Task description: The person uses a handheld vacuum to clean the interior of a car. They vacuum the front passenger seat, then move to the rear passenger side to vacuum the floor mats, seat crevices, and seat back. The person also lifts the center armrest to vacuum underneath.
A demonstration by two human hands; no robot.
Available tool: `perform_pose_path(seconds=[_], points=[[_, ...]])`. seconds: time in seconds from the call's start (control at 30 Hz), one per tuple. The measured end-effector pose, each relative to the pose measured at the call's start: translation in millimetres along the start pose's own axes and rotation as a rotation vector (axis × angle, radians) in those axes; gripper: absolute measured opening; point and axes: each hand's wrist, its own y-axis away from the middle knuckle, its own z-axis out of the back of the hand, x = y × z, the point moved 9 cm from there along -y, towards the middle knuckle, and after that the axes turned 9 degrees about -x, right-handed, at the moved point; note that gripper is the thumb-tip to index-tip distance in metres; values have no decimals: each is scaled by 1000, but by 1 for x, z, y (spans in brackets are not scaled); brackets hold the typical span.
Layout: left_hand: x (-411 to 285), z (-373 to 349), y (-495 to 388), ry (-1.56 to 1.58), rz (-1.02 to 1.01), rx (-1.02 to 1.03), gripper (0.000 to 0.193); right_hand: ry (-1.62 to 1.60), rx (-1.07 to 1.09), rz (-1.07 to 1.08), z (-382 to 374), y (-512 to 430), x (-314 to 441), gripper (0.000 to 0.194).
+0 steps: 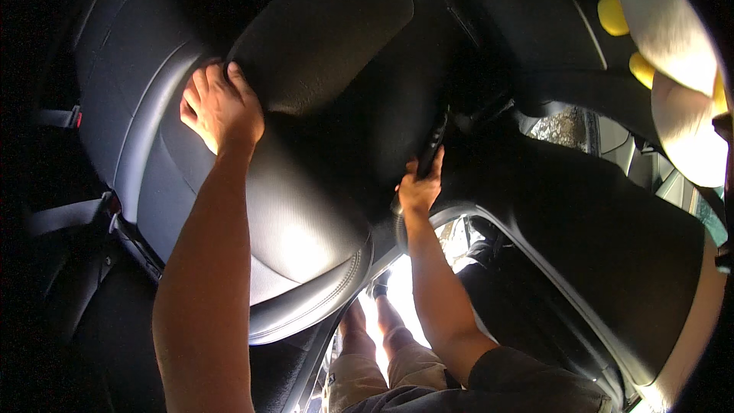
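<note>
My left hand (pixel 221 106) leans on the dark car seat (pixel 298 223), near the edge of its bolster, with nothing held. Its thumb stands apart from the fingers, and some fingertips lie in shadow. To the right, my right hand (pixel 421 186) grips a black handle (pixel 434 146), which looks like the wand of a vacuum cleaner and points up and away into the dark. Just below that hand a short stretch of ribbed hose (pixel 399 229) shows. Bright light falls on the front of the seat cushion; the wand's tip is lost in shadow.
Seat belt buckles (pixel 114 206) and pale belt webbing (pixel 71 215) lie at left. A dark door panel (pixel 579 229) stands at right. My legs (pixel 390 321) are in the bright door opening. White and yellow rounded objects (pixel 671 28) are at upper right.
</note>
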Motion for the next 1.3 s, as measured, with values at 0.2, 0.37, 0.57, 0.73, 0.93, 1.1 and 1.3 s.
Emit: perform_pose_path(seconds=[0.2, 0.37, 0.57, 0.73, 0.93, 1.1, 1.3], points=[[-2, -6, 1, -52, 30, 85, 38, 198, 143, 175, -2, 13, 16, 73], [1, -8, 2, -23, 71, 129, 38, 69, 112, -25, -3, -29, 40, 76], [-4, -6, 0, 1, 53, 117, 38, -4, 201, -79, -19, -27, 42, 83], [-3, -4, -1, 2, 46, 107, 37, -83, 276, -190, -23, -15, 52, 84], [-3, -5, 0, 11, 32, 96, 37, -62, 210, -58, -44, -37, 97, 79], [-3, -5, 1, 4, 6, 75, 36, 120, 109, -115, -32, -96, 80, 75], [-4, -6, 2, 6, 7, 72, 35, 545, 64, 98, -53, -179, 77, 77]])
